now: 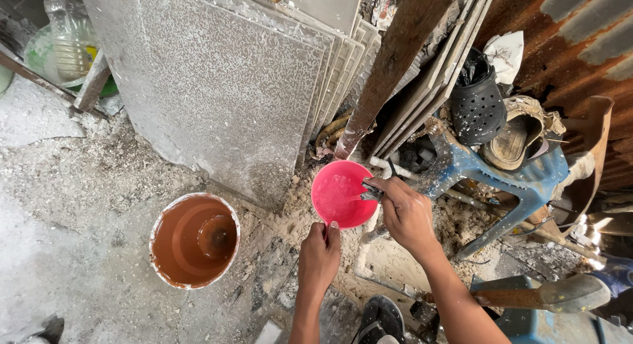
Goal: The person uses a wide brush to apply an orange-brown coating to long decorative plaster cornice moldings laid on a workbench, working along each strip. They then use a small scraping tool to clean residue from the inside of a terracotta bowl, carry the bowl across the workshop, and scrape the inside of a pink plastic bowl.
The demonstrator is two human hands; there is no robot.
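My left hand (319, 255) grips the short handle of a pink plastic scoop (337, 193), held tilted with its bowl facing me. My right hand (403, 212) holds a small dark metal tool (370, 191) whose tip rests against the scoop's right rim. A whitish film of water or residue shines inside the bowl. Both hands hover above dusty ground, to the right of an orange bucket (194, 240).
Grey speckled tiles (217, 87) lean against a wall behind the bucket, beside a wooden plank (389, 67). A blue plastic stool (501, 172) carries a black clog (476, 106) and a worn sandal (514, 143). A mallet (554, 294) lies at the lower right.
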